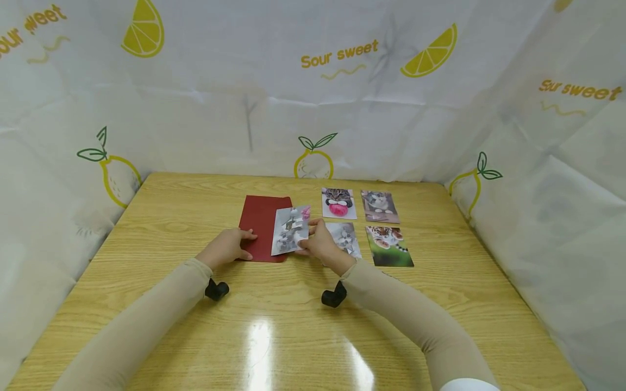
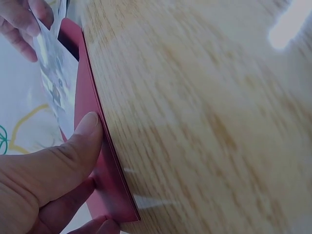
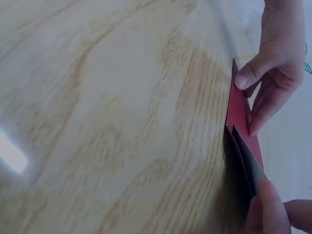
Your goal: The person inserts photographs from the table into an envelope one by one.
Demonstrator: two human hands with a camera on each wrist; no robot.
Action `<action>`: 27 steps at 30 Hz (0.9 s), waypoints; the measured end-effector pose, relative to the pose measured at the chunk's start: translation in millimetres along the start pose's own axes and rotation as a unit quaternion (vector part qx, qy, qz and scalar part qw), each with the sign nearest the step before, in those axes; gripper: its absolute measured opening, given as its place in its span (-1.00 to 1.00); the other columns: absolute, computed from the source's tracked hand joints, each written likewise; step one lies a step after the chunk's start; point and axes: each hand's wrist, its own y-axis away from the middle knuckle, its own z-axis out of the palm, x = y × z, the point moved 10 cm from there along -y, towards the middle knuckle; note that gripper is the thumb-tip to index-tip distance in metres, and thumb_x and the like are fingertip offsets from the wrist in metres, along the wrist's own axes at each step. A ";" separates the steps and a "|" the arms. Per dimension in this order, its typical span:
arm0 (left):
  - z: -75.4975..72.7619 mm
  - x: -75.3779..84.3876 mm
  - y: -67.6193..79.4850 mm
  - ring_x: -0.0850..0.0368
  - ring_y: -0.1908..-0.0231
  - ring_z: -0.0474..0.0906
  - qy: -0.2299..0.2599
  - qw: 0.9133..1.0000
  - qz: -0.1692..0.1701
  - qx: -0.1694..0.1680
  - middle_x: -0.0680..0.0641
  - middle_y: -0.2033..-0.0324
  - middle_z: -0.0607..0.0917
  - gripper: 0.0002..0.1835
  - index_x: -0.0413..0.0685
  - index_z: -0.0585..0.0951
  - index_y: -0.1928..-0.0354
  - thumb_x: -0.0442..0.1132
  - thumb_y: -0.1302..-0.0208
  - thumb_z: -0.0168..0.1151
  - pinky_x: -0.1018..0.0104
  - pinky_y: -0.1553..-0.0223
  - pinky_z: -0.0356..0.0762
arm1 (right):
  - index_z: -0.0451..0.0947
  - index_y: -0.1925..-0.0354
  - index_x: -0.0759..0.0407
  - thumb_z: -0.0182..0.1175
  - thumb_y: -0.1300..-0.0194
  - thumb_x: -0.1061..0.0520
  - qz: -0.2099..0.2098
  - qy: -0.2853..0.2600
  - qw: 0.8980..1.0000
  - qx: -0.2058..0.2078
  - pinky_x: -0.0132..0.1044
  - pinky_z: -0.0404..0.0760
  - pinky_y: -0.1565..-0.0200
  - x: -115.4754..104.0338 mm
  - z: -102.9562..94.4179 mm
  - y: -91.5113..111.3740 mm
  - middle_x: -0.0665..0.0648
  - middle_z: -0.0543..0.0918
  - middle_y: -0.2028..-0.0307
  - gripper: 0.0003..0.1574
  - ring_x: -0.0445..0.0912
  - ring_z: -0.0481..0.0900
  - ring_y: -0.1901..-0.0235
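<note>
A red paper envelope [image 1: 259, 220] lies on the table, and my left hand [image 1: 225, 247] grips its left side, with the thumb [image 2: 80, 139] on the near part. My right hand [image 1: 321, 244] pinches a picture card [image 1: 290, 231] by its right edge. The card, grey-white with a pink patch at one corner, is tilted over the envelope's right part, its left edge showing above the red paper. In the right wrist view the card [image 3: 248, 161] appears dark and edge-on at the envelope's split end. Whether any of it is inside cannot be told.
Right of the envelope, several picture cards lie in two rows: a cat with a pink ball [image 1: 338, 204], a grey-white cat [image 1: 380, 206], a tiger cub [image 1: 390, 247] and a grey card [image 1: 345, 237] partly behind my right hand. A lemon-printed white cloth [image 1: 220, 125] surrounds the wooden table [image 1: 293, 336].
</note>
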 end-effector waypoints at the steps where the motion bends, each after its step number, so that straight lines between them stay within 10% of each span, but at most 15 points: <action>1: -0.2 0.6 0.1 -0.23 -0.31 0.10 -0.001 1.000 0.000 0.000 -0.17 -0.27 0.34 -0.39 -0.13 0.47 -0.20 -0.25 -0.05 0.38 -0.03 -0.25 0.18 | 0.03 -0.24 0.22 0.10 -0.10 0.59 0.001 -0.001 1.000 -0.003 -0.07 0.65 0.25 0.2 1.3 0.7 0.26 0.23 0.04 -0.18 0.08 0.47 0.26; 27: -0.3 1.2 0.7 -0.24 -0.30 0.10 -0.004 1.000 0.000 0.007 -0.18 -0.27 0.33 -0.40 -0.15 0.47 -0.20 -0.26 -0.06 0.37 -0.02 -0.24 0.21 | 0.09 -0.30 0.18 0.10 -0.18 0.50 -0.015 0.058 0.998 -0.015 -0.21 0.67 0.37 -5.9 27.7 -7.4 0.29 0.36 0.01 -0.22 0.14 0.56 0.15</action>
